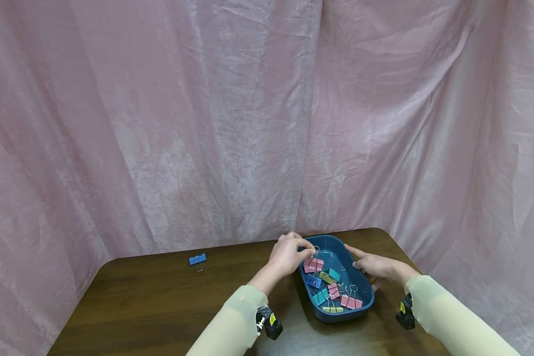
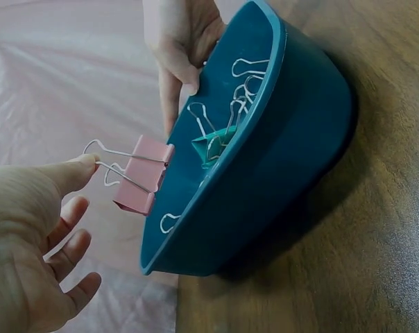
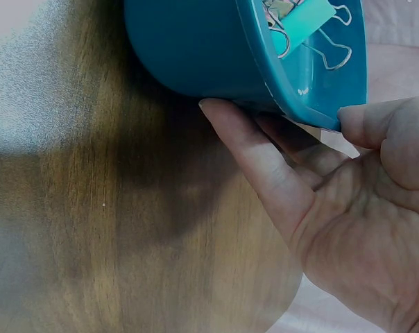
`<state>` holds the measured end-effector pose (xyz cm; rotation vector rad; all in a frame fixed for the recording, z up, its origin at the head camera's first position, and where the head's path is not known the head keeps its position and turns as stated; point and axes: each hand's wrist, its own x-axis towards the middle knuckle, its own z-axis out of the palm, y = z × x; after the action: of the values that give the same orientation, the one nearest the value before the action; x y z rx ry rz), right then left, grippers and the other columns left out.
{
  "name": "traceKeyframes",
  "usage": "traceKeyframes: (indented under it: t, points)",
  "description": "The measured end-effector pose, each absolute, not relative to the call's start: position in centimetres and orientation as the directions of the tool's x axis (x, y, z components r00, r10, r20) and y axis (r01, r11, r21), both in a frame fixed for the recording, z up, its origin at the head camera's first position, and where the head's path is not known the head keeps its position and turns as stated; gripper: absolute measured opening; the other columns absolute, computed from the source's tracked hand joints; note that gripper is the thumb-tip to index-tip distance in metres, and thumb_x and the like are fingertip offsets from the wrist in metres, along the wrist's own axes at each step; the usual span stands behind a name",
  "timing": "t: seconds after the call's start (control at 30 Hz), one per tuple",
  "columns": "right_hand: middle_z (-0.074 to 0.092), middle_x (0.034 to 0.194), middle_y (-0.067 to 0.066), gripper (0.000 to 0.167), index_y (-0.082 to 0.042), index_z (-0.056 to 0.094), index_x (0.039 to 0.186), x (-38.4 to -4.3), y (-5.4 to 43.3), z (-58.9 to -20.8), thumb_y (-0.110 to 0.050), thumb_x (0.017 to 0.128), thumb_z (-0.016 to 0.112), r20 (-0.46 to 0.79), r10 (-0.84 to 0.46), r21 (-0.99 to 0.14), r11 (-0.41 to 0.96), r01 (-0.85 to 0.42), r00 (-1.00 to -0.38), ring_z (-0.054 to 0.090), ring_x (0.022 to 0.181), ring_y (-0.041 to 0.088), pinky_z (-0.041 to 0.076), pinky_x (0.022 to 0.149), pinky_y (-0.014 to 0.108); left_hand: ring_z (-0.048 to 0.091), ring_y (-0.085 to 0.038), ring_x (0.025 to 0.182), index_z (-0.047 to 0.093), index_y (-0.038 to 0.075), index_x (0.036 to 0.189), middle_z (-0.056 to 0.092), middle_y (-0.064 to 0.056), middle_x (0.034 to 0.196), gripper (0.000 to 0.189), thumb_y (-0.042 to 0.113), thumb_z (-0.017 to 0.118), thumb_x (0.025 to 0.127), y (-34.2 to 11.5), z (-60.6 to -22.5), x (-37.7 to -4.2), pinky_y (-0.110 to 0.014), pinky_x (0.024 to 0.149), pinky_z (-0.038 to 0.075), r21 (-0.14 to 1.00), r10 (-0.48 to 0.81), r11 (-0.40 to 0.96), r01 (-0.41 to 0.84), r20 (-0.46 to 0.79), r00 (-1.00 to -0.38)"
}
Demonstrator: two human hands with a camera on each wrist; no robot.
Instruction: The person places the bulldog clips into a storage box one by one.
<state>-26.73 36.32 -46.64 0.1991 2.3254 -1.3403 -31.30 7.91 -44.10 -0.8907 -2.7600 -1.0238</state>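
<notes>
My left hand (image 1: 287, 254) pinches a wire handle of a pink binder clip (image 2: 143, 173) between thumb and finger. The clip is held over the far left end of a dark blue plastic container (image 1: 336, 317), just at the rim in the left wrist view. On the container's right side, my right hand (image 3: 362, 180) grips the wall, thumb on the rim and fingers against the outside. Several binder clips lie inside, among them a teal clip (image 3: 305, 26), a blue clip (image 1: 313, 281) and a pink clip (image 1: 351, 302), mostly toward the near end.
A single blue binder clip (image 1: 198, 259) lies on the brown wooden table (image 1: 151, 301), far to the left of the container. Pink curtains (image 1: 231, 123) hang behind the table and down both sides. The table's right edge runs close beyond my right hand.
</notes>
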Motion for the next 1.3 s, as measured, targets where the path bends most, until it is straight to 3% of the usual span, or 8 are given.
traceKeyframes:
  t: [0.23,0.43,0.77,1.3]
  points:
    - [0.026,0.156,0.035,0.068,-0.028,0.013,0.166,-26.74,36.34,-46.64,-0.015,0.107,0.044,-0.444,-0.094,-0.783,0.524,0.335,-0.891,0.060,0.108,0.044,0.058,0.072,0.053,0.048,-0.014,0.096,0.083,0.028,0.103,0.063,0.000,0.105,0.015,0.035,0.071,0.097,7.96,-44.20,-31.19,-0.031,0.080,0.043,0.588,0.496,0.606,0.536,0.247,-0.833]
    - [0.026,0.156,0.034,0.067,-0.028,0.013,0.166,-26.75,36.33,-46.67,-0.014,0.108,0.043,-0.439,-0.093,-0.783,0.527,0.330,-0.894,0.060,0.107,0.043,0.058,0.071,0.053,0.048,-0.014,0.098,0.083,0.028,0.102,0.060,0.006,0.102,0.013,0.034,0.073,0.097,7.98,-44.32,-31.15,-0.031,0.080,0.043,0.596,0.485,0.608,0.524,0.244,-0.840]
    - [0.026,0.157,0.034,0.068,-0.028,0.013,0.166,-26.76,36.35,-46.71,-0.015,0.107,0.044,-0.434,-0.089,-0.776,0.543,0.322,-0.897,0.060,0.109,0.045,0.058,0.071,0.053,0.050,-0.019,0.107,0.075,0.030,0.127,0.061,0.003,0.114,0.034,0.042,0.073,0.095,7.56,-44.55,-31.34,-0.036,0.084,0.047,0.644,0.469,0.593,0.482,0.210,-0.858]
    - [0.024,0.158,0.033,0.069,-0.030,0.012,0.166,-26.82,36.37,-46.83,-0.016,0.107,0.045,-0.435,-0.092,-0.782,0.531,0.326,-0.895,0.059,0.111,0.045,0.058,0.073,0.054,0.050,-0.019,0.106,0.074,0.030,0.128,0.061,0.003,0.110,0.037,0.044,0.074,0.094,7.22,-43.94,-31.39,-0.035,0.082,0.048,0.654,0.464,0.578,0.488,0.228,-0.856]
